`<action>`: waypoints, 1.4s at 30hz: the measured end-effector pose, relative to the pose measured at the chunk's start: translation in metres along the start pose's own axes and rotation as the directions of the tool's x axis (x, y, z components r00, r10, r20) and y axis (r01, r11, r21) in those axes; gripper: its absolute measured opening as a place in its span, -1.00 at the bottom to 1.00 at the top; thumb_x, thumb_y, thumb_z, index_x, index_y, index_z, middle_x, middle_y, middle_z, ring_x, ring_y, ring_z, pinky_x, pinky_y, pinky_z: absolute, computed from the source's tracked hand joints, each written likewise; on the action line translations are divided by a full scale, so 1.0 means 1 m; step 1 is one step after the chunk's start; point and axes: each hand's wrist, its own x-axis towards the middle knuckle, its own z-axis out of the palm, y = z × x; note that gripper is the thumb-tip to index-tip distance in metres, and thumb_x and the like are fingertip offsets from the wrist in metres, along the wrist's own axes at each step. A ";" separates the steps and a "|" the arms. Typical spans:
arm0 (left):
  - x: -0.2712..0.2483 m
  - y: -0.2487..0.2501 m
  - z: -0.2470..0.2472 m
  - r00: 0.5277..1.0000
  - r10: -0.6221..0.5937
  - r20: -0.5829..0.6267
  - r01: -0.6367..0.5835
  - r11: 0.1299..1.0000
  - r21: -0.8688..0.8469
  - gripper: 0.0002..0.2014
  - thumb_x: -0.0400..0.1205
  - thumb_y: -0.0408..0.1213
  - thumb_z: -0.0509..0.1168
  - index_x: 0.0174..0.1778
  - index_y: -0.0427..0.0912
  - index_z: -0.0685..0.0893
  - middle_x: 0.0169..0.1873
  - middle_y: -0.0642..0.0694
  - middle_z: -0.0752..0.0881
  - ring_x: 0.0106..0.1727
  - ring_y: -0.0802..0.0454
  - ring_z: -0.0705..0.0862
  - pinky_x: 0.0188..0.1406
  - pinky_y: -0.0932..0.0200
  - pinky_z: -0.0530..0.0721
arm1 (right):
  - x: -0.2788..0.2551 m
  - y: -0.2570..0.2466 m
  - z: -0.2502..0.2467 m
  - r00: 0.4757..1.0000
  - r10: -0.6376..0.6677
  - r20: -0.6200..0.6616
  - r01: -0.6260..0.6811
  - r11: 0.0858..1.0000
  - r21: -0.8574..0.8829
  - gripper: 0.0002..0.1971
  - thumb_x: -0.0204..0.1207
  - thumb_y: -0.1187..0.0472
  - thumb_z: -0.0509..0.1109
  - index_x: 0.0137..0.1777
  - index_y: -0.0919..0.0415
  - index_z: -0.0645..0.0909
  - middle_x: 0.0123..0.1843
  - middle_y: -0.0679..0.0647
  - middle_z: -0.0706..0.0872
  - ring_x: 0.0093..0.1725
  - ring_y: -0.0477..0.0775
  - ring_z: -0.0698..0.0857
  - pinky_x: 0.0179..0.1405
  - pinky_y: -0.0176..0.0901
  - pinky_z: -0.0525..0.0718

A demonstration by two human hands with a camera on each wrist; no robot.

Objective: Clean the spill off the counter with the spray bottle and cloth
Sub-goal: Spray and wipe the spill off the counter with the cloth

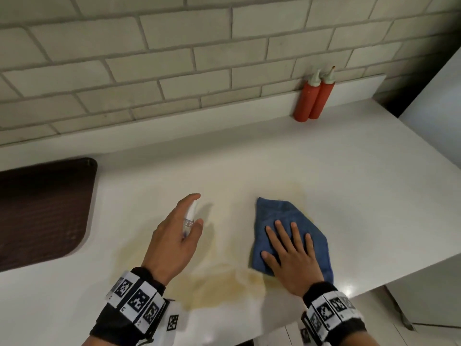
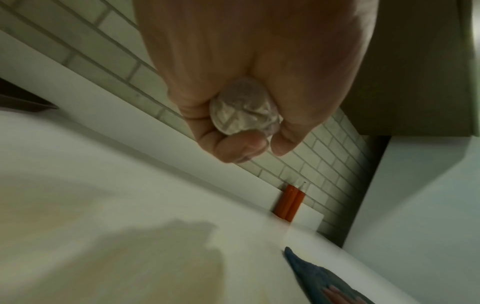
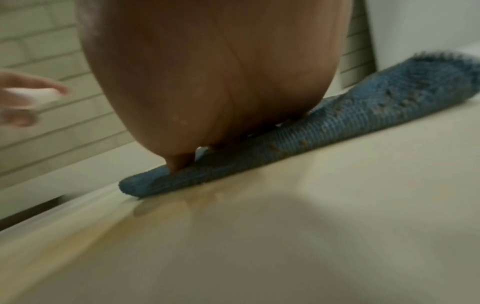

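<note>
A pale yellow-brown spill is smeared over the white counter in front of me. My left hand grips a small clear spray bottle with a white top, held above the spill's left part; its round base shows in the left wrist view. My right hand lies flat with spread fingers on a folded blue cloth, pressing it onto the counter at the spill's right edge. The cloth shows brown flecks in the right wrist view.
Two red squeeze bottles stand against the tiled wall at the back right. A dark brown mat lies at the left. The counter's right edge meets a white appliance; its front edge runs just below my wrists.
</note>
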 end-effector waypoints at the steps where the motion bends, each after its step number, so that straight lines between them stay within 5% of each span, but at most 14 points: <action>1: -0.001 0.005 0.004 1.000 0.013 0.013 -0.013 1.000 0.001 -0.53 0.71 -0.10 0.27 0.50 0.39 0.35 0.08 -0.02 0.71 -0.18 0.10 0.53 -0.08 0.15 0.50 | 0.003 0.013 -0.005 0.999 0.029 -0.031 -0.029 0.999 -0.014 -0.26 0.57 -0.39 -0.41 0.69 -0.09 -0.13 0.73 0.02 -0.03 0.68 0.27 -0.04 0.55 0.37 -0.06; 3: -0.004 0.013 0.011 0.999 0.039 0.035 -0.039 0.999 0.001 -0.53 0.71 -0.10 0.27 0.50 0.39 0.35 0.15 -0.05 0.72 -0.15 0.09 0.53 -0.07 0.17 0.50 | 0.017 0.036 -0.014 0.992 0.121 -0.026 -0.120 0.993 0.018 -0.24 0.46 -0.43 -0.49 0.63 -0.15 -0.41 0.69 -0.05 -0.35 0.67 0.24 -0.30 0.58 0.38 -0.22; 7: -0.012 0.021 0.023 0.997 0.049 0.062 -0.049 0.999 0.005 -0.53 0.71 -0.08 0.26 0.52 0.36 0.35 0.21 0.03 0.71 -0.09 0.07 0.61 -0.04 0.20 0.50 | 0.019 0.028 -0.021 0.986 0.163 0.026 -0.164 0.985 0.047 -0.23 0.47 -0.35 -0.45 0.67 -0.08 -0.34 0.71 0.01 -0.36 0.65 0.32 -0.34 0.54 0.48 -0.24; 12: -0.019 0.029 0.032 0.996 0.040 0.077 -0.040 0.999 0.003 -0.53 0.71 -0.05 0.25 0.51 0.41 0.33 0.00 0.15 0.65 -0.14 0.24 0.64 -0.11 0.28 0.49 | -0.028 0.017 0.014 1.000 0.012 -0.020 -0.013 1.000 -0.022 -0.33 0.65 -0.29 -0.24 0.66 0.00 0.18 0.66 0.08 0.30 0.63 0.30 0.12 0.45 0.40 0.11; 14: -0.017 0.033 0.033 0.996 0.038 0.076 -0.039 0.999 0.011 -0.53 0.71 -0.05 0.25 0.51 0.41 0.33 0.00 0.08 0.68 -0.14 0.26 0.66 -0.12 0.28 0.49 | -0.026 0.025 0.007 1.000 0.007 -0.009 -0.007 1.000 0.024 -0.30 0.62 -0.35 -0.31 0.69 -0.06 0.03 0.71 0.04 0.15 0.67 0.26 -0.01 0.53 0.36 0.01; 17: -0.011 0.039 0.033 0.997 0.038 0.067 -0.040 0.999 0.025 -0.53 0.71 -0.07 0.25 0.52 0.38 0.34 0.17 -0.02 0.72 -0.13 0.15 0.65 -0.05 0.21 0.51 | -0.001 0.042 -0.009 0.999 0.032 -0.031 -0.031 0.999 0.036 -0.25 0.47 -0.43 -0.45 0.62 -0.15 -0.41 0.68 -0.06 -0.39 0.66 0.21 -0.35 0.57 0.37 -0.26; 21: -0.003 0.044 0.030 0.999 0.024 0.047 -0.026 0.999 0.045 -0.53 0.71 -0.06 0.24 0.52 0.40 0.32 0.02 0.08 0.65 -0.27 0.32 0.64 -0.20 0.30 0.48 | 0.050 0.061 -0.038 0.993 0.113 0.024 -0.115 0.991 0.073 -0.30 0.62 -0.34 -0.21 0.66 -0.13 -0.36 0.70 -0.05 -0.39 0.65 0.25 -0.39 0.57 0.41 -0.29; 27: 0.010 0.035 0.022 0.999 -0.025 -0.034 0.028 0.997 0.071 -0.56 0.70 -0.09 0.26 0.48 0.36 0.36 -0.23 0.13 0.62 -0.35 0.19 0.61 -0.28 0.28 0.45 | 0.096 0.020 -0.055 0.995 0.063 0.084 -0.065 0.997 0.029 -0.30 0.64 -0.30 -0.20 0.67 -0.09 -0.37 0.70 0.00 -0.41 0.63 0.34 -0.42 0.53 0.51 -0.29; 31: 0.010 0.027 0.018 0.997 -0.048 -0.058 0.056 0.986 0.157 -0.71 0.70 -0.13 0.25 0.32 0.23 0.46 -0.40 0.12 0.59 -0.40 0.17 0.58 -0.39 0.27 0.42 | 0.042 -0.010 -0.023 0.987 -0.150 0.055 0.152 0.988 -0.034 -0.22 0.50 -0.37 -0.36 0.69 -0.06 -0.22 0.74 0.04 -0.22 0.66 0.32 -0.30 0.55 0.46 -0.27; 35: -0.002 0.015 0.017 0.998 -0.060 -0.024 0.064 0.972 0.228 -0.72 0.70 -0.14 0.23 0.32 0.19 0.45 -0.34 0.20 0.61 -0.33 0.20 0.61 -0.29 0.14 0.48 | -0.003 0.012 0.005 0.990 -0.139 -0.023 0.138 0.989 -0.043 -0.33 0.64 -0.29 -0.16 0.67 -0.02 0.14 0.69 0.06 0.22 0.66 0.26 0.03 0.48 0.37 0.04; 38: -0.010 0.009 0.016 0.997 -0.070 -0.014 0.071 0.966 0.249 -0.69 0.71 -0.11 0.22 0.36 0.20 0.43 -0.33 0.21 0.60 -0.30 0.16 0.63 -0.24 0.11 0.52 | -0.003 0.043 -0.002 0.998 -0.057 -0.026 0.057 0.998 -0.009 -0.29 0.60 -0.36 -0.32 0.70 -0.09 -0.11 0.72 0.02 0.02 0.68 0.24 -0.04 0.55 0.40 0.04; 40: -0.013 0.007 0.015 0.998 -0.053 -0.024 0.058 0.966 0.253 -0.72 0.69 -0.14 0.23 0.31 0.20 0.44 -0.40 0.19 0.59 -0.37 0.20 0.60 -0.30 0.13 0.52 | 0.013 0.060 -0.011 0.999 -0.001 -0.033 0.001 1.000 -0.015 -0.24 0.45 -0.42 -0.48 0.63 -0.15 -0.41 0.68 -0.05 -0.33 0.67 0.20 -0.26 0.57 0.40 -0.12; 42: -0.018 0.007 0.015 0.999 -0.032 -0.013 0.034 0.974 0.223 -0.74 0.69 -0.15 0.23 0.28 0.20 0.45 -0.44 0.18 0.57 -0.42 0.20 0.58 -0.36 0.16 0.50 | 0.030 0.066 -0.022 0.998 0.066 0.001 -0.066 0.998 0.019 -0.24 0.43 -0.42 -0.46 0.61 -0.17 -0.46 0.65 -0.09 -0.46 0.66 0.20 -0.37 0.58 0.38 -0.22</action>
